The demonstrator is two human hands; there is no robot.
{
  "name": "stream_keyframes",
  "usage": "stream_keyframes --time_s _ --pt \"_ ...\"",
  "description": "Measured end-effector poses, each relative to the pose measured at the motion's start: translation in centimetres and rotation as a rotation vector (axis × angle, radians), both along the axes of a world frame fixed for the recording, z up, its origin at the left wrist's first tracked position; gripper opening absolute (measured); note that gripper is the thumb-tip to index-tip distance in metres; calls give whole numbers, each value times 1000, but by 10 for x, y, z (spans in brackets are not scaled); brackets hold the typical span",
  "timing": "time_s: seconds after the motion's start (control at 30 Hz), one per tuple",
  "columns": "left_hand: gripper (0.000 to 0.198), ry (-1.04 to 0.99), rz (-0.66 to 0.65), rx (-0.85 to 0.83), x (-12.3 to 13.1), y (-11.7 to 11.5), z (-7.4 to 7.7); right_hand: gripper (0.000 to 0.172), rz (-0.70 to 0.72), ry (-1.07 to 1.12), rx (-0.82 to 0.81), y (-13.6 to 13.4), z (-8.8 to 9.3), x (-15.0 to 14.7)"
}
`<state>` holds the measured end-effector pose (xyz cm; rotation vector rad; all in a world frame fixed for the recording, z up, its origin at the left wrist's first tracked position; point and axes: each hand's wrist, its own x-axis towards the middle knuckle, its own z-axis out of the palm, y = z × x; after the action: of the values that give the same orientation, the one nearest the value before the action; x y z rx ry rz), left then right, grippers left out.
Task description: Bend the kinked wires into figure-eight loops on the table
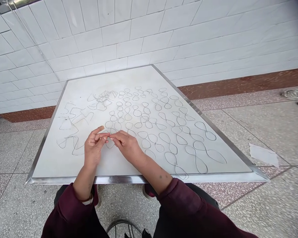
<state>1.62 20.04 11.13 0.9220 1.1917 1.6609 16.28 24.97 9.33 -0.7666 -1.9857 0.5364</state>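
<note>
My left hand (94, 143) and my right hand (127, 144) meet above the near left part of a white table (129, 165). Both pinch a thin dark wire (110, 147), with thumb and fingertips closed on it; a loop of it seems to show below the fingertips. Its exact shape is partly hidden by my fingers. To the right lie many wire figure-eights (169, 143), spread in rough rows. Left of my left hand are loose bent wires (75, 123), and beyond them a tangled wire heap (104, 97).
A metal edge strip (119, 179) runs round the table. Behind it stands a white tiled wall (129, 48). Below the near edge are my legs and a round metal stool (124, 222). A white scrap (263, 154) and a floor drain (295, 94) lie on the right.
</note>
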Motion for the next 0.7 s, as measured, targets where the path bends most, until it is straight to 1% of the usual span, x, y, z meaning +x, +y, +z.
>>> stream_keyframes --time_s 0.1,0.23,0.27,0.33,0.47,0.57,0.7 --pt "45 0 6 -15 0 0 0 18 7 32 -44 1 1 0" --pt "53 -21 15 0 -1 0 2 9 86 125 -263 3 4 0" --pt "54 -24 24 5 -1 0 2 8 106 134 -292 3 4 0" --pt "53 -26 52 8 0 0 2 10 112 109 -261 4 4 0" --pt "47 -29 92 -5 1 1 1 14 74 5 -107 5 1 2" --pt "45 -22 109 -9 2 1 1 15 64 -40 -66 5 -2 3" --pt "45 63 93 -39 2 0 2 19 80 -76 -55 4 -2 4"
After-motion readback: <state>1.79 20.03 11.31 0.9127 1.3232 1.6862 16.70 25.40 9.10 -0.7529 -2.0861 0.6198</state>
